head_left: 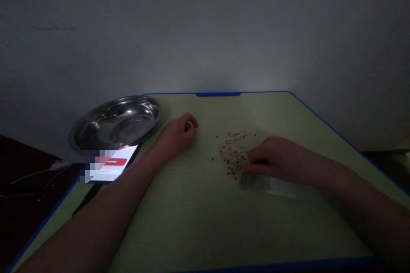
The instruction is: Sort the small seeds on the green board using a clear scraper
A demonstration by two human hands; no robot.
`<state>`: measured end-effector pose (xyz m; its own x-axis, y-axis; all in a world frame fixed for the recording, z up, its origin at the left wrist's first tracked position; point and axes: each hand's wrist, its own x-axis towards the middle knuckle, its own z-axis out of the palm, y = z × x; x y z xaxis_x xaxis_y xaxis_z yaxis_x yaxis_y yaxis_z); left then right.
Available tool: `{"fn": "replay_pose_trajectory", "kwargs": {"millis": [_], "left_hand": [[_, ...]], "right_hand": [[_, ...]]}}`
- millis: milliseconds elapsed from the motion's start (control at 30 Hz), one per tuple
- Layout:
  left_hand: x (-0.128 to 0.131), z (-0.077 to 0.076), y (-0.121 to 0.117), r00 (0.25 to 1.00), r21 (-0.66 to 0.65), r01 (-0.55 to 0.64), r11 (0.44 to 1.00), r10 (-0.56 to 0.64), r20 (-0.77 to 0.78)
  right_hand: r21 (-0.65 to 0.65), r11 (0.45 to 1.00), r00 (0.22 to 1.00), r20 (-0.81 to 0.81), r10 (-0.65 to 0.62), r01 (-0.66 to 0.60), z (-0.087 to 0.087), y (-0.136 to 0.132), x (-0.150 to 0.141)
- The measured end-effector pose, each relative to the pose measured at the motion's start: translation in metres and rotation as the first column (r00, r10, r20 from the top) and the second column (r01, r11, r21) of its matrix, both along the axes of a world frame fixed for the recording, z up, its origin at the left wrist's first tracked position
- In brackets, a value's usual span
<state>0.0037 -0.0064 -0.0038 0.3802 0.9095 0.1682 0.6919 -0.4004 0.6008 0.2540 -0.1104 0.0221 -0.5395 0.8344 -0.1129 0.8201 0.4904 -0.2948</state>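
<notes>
My right hand [272,158] is at the right edge of a loose pile of pale grains [229,147] mixed with small dark beans or seeds [237,163]. Its fingers are pinched together, and what they hold is hidden or too small to name. Beneath this hand lies a clear plastic bag [275,187], flat on the table, with some dark bits near its left end. To the left of the pile, my left hand [179,134] rests on the tabletop with fingers loosely curled and nothing visible in them.
A wide stainless steel basin [118,121] stands at the back left. In front of it, a lit phone [112,166], partly pixelated, leans near my left forearm. The pale green table [198,222] has a blue edge and meets a grey wall [208,30]. White cables [35,194] hang at left.
</notes>
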Motion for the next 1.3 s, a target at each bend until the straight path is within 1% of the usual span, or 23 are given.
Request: {"fn": "replay_pose_trajectory", "kwargs": {"millis": [67,133,300,400,533,733,867,1033,1200,1300], "left_hand": [[-0.001,0.0,0.0,1.0,0.003,-0.001,1.0,0.001,0.004],[-0.001,0.0,0.0,1.0,0.002,-0.005,1.0,0.005,0.004],[0.0,-0.001,0.001,1.0,-0.005,-0.002,1.0,0.002,0.007],[0.0,0.0,0.0,1.0,-0.009,-0.008,1.0,0.008,0.007],[0.0,0.0,-0.001,1.0,-0.007,-0.003,1.0,0.003,0.008],[-0.001,-0.001,0.001,1.0,-0.004,0.004,1.0,-0.004,0.009],[-0.001,-0.001,0.0,1.0,-0.012,0.001,1.0,-0.001,0.012],[0.001,0.001,-0.002,1.0,-0.016,-0.011,1.0,0.011,0.004],[0.001,0.001,-0.002,1.0,-0.009,-0.001,1.0,0.001,-0.004],[0.0,0.002,-0.001,1.0,0.0,0.0,1.0,0.0,-0.004]], "right_hand": [[-0.023,0.999,1.0,0.0,-0.028,0.028,0.0,0.007,0.011],[-0.01,0.999,0.999,-0.003,-0.049,0.049,0.0,0.012,0.017],[0.061,0.995,0.997,0.002,-0.075,0.074,-0.003,0.012,0.012],[0.051,0.998,0.999,-0.005,-0.047,0.047,-0.003,0.007,0.004],[-0.004,1.0,0.999,-0.044,0.016,-0.016,-0.001,0.001,-0.001],[-0.008,1.0,0.998,-0.058,-0.024,0.024,0.002,0.001,0.003],[-0.03,0.999,0.999,-0.04,0.02,-0.021,0.003,-0.003,0.0],[-0.102,0.993,0.996,-0.074,0.046,-0.053,0.006,-0.007,-0.004],[-0.07,0.997,0.996,-0.077,0.036,-0.042,0.007,-0.008,-0.003],[-0.101,0.992,0.996,-0.062,0.068,-0.074,0.007,-0.011,-0.005]]}}
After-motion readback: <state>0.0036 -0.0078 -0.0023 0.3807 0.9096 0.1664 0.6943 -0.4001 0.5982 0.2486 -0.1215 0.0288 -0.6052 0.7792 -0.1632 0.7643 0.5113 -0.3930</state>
